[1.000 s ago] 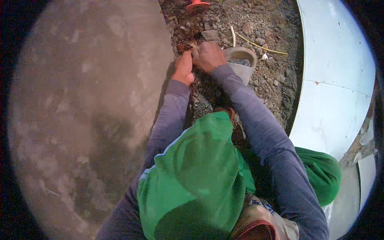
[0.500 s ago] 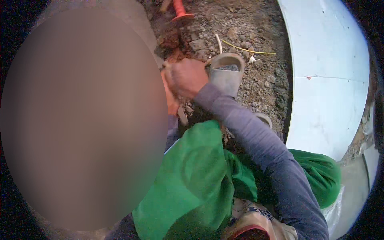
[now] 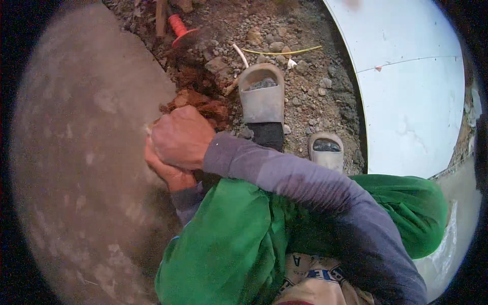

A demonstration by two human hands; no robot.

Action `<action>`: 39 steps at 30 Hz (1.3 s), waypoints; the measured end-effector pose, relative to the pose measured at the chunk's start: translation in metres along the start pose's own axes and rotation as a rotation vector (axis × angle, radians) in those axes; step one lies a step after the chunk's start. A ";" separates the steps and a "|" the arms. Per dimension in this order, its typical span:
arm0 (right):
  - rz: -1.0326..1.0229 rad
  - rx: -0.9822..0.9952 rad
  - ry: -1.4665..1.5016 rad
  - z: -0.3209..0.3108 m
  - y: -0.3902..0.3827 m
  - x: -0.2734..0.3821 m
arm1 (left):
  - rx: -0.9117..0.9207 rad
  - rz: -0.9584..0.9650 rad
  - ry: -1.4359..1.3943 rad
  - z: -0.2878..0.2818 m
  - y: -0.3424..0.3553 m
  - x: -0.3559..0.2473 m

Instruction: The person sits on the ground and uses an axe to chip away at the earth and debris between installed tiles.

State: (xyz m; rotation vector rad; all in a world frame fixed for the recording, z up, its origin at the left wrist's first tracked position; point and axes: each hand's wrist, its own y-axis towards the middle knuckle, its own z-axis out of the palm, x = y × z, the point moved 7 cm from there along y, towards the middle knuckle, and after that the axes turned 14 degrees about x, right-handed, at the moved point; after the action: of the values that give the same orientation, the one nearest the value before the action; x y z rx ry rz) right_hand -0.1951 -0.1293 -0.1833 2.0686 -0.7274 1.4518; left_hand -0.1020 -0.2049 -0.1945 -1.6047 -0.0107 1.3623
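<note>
Two Hands Close Together at the Slab's Edge

On the far left is a wide, flat, grey-brown concrete slab (image 3: 86,152). At its right edge, a small pale tan bit (image 3: 148,130) peeks out at the left side of the hands. It is too small to tell which way it points or which way its long side runs.

The left hand (image 3: 165,170) is under and partly behind the right hand (image 3: 183,137). The left arm is mostly hidden behind a knee in green cloth trousers (image 3: 218,234). The right hand is bent into a loose fist, with its back up. Its arm, in a grey-purple cloth sleeve (image 3: 284,162), slants up and left from the lower right. I cannot tell how far open each grip is, or what is inside.

Above the hands is a bright red handle with a round guard (image 3: 179,30), its long side slanting down and right. Just beside the right hand are crumbly red-brown dirt lumps (image 3: 211,109). Next come a grey open-toed sandal (image 3: 263,104), a thin yellow wire (image 3: 284,52) and big, flat white panels (image 3: 406,112).
</note>
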 end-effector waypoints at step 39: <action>0.152 0.322 -0.188 -0.103 0.002 -0.098 | -0.073 0.810 0.832 0.045 0.093 -0.063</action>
State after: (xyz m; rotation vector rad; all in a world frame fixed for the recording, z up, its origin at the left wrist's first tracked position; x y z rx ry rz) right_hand -0.2941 -0.0479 -0.2452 2.4675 -0.7801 1.5549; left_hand -0.2107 -0.2583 -0.2041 -2.2435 1.2023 1.1288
